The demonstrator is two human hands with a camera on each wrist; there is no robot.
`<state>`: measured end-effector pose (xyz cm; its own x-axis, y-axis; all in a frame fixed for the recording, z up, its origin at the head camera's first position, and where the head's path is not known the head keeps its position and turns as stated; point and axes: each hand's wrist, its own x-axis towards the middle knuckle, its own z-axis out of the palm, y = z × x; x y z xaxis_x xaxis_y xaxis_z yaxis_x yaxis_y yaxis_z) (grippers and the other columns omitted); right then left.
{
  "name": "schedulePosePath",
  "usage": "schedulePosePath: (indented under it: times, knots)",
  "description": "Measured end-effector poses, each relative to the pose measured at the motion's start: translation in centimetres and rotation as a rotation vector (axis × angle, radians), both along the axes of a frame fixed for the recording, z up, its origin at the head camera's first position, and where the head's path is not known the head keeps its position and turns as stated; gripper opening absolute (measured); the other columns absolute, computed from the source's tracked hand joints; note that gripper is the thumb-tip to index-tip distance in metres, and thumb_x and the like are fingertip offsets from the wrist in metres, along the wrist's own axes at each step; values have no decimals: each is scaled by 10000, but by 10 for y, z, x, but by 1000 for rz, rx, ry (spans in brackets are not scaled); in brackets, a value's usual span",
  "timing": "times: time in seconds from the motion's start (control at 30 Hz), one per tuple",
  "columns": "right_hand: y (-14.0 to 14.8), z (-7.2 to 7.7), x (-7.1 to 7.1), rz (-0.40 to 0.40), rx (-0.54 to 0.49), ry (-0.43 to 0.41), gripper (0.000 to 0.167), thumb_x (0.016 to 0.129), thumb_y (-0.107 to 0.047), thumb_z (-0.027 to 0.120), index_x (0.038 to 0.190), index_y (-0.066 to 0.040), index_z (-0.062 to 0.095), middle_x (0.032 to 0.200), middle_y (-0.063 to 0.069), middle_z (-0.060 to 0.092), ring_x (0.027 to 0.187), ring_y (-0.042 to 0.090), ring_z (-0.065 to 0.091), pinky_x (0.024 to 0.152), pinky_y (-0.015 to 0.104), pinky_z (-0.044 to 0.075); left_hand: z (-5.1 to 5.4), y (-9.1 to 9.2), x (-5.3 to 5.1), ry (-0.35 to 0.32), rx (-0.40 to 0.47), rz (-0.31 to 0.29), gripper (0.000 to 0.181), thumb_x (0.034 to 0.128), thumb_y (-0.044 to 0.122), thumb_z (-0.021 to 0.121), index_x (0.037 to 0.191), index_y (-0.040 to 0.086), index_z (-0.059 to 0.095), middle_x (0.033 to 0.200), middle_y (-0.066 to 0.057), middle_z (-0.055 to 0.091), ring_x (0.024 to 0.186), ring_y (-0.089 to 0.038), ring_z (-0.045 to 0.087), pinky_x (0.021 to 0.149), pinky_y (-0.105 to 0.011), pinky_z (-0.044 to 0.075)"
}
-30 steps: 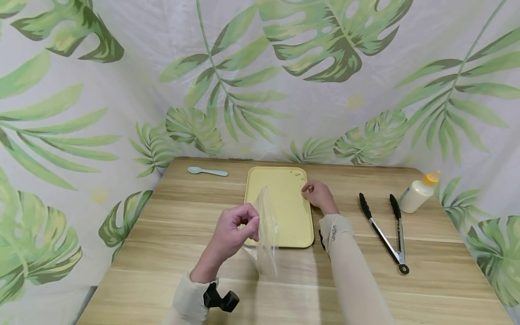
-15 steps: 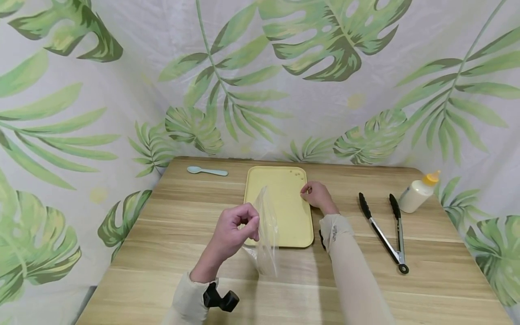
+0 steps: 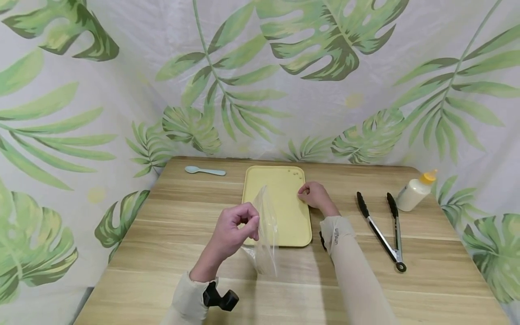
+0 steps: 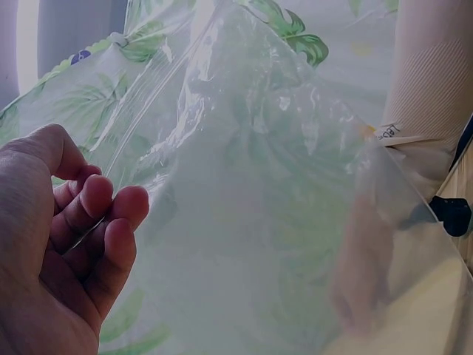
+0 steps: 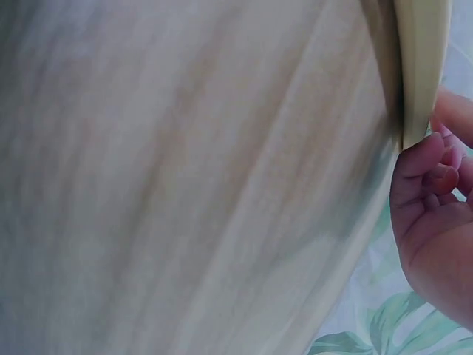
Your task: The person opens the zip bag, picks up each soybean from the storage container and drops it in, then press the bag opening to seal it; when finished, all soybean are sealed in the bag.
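Note:
A clear plastic bag (image 3: 266,243) hangs upright from my left hand (image 3: 235,228), whose curled fingers pinch it near one edge. In the left wrist view the bag (image 4: 244,185) spreads out to the right of the left hand (image 4: 81,229). Behind the bag lies a yellow tray (image 3: 290,221), flat on the table. My right hand (image 3: 318,196) is at the tray's right edge; in the right wrist view its thumb and finger meet at the rim (image 5: 421,66). The fingertips are partly hidden there.
Several small dots (image 3: 295,174) mark the tray's far right corner. A pale blue spoon (image 3: 205,171) lies back left. To the right are spread black-tipped tongs (image 3: 382,232) and a white squeeze bottle (image 3: 414,195) with an orange cap. A leaf-print cloth (image 3: 260,90) backs the wooden table.
The head view has shifted slightly, so the table things appear a little further left. My left hand still holds the bag in place; my right hand stays at the tray's edge, almost still.

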<state>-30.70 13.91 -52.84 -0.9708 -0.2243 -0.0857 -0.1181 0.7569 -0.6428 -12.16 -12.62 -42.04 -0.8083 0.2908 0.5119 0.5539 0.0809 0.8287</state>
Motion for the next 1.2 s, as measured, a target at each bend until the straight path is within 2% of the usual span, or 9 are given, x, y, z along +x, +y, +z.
schedulePosePath:
  times: [0.17,0.4,0.63,0.83,1.2]
  knots:
    - [-1,5,3,4,-50,10,126,981,-147,679,998,-33,729,750,-7,436,692,156,436,685,282,384,0,0,-2,20,3,-10,216,938,-76,566,762,47,587,549,-85,566,501,-150,633,506,-268,535]
    - [-3,21,12,39,-124,45,120,986,-153,688,1011,-39,719,792,6,438,699,150,419,664,281,382,1,1,-3,17,7,-15,206,934,-76,564,764,37,585,547,-95,564,496,-163,632,503,-268,532]
    - [-11,51,25,104,-184,125,86,967,-146,713,969,-60,723,801,8,448,723,157,424,676,296,375,2,1,-2,-2,-2,0,226,931,-79,569,759,65,594,547,-77,574,509,-136,641,510,-268,536]
    - [-22,77,41,149,-200,158,68,969,-157,719,967,-90,733,825,18,467,717,162,438,675,306,390,2,2,-2,-11,-3,-4,227,925,-84,566,761,70,591,549,-69,571,510,-125,640,501,-274,538]
    - [-37,110,71,244,-256,276,55,944,-147,752,949,-93,738,832,29,493,712,151,460,645,245,395,0,3,-1,-12,7,-9,211,928,-79,566,756,42,586,548,-93,567,500,-138,632,494,-262,525]
